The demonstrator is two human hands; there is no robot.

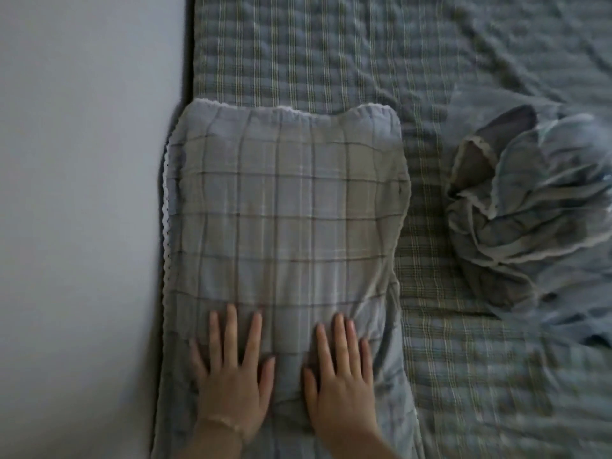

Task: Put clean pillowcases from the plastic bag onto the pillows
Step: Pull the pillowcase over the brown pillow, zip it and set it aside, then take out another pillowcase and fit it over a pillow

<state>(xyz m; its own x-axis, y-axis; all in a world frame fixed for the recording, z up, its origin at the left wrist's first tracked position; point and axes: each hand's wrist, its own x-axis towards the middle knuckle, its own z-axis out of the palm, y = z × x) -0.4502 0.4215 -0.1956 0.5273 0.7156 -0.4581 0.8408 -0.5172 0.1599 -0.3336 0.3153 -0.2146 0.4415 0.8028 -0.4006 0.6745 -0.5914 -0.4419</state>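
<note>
The checked, quilted bedcover (331, 44) fills most of the view and is wrinkled beyond and to the right of the pillow. Left of the pillow a plain pale wall (82, 193) runs the whole length, with only a narrow dark gap between them. One pillow (284, 180) lies on the cover, inside a blue-grey plaid pillowcase (390, 326) whose white scalloped trim shows along its left and far edges; its left edge sits just beside the wall. To the right of the pillow, across a strip of bare cover, lies one crumpled bundle of blue cloth (530, 200) with pale edging. A hazy film seems to lie over it, but the blur makes it impossible to tell whether that is the plastic bag. Two hands rest on the near end of the pillow, side by side and apart: the left hand (231, 382) and the right hand (341, 385) both lie palm down, fingers straight and spread, pressing the fabric and gripping nothing. One thin bracelet (220, 422) circles the left wrist.
</note>
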